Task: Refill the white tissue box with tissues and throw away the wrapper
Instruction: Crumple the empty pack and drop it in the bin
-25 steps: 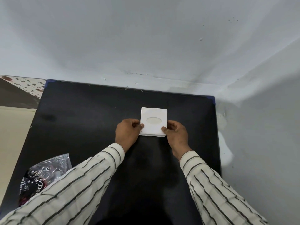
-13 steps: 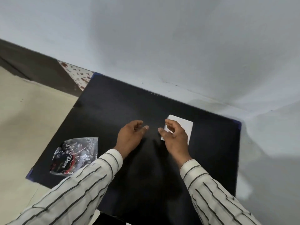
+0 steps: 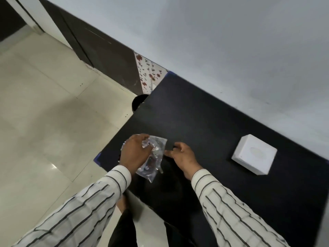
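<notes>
Left hand: the left hand is at the left edge of the bench, its grip closed on the upper part of the wrapper, with the back of the hand toward the camera.
Right hand: the right hand hovers just beside the wrapper, fingers curled and half spread, its grip holding nothing; whether the fingertips touch the plastic cannot be told.
Wrapper: clear, crinkled plastic with dark print, hanging down from the left hand; its lower end reaches toward the striped sleeve.
Tissue box: the white tissue box sits on the bench well to the right of both hands, near the wall, its oval opening facing up.
Bench: black top, with the pale tiled floor to its left.
</notes>
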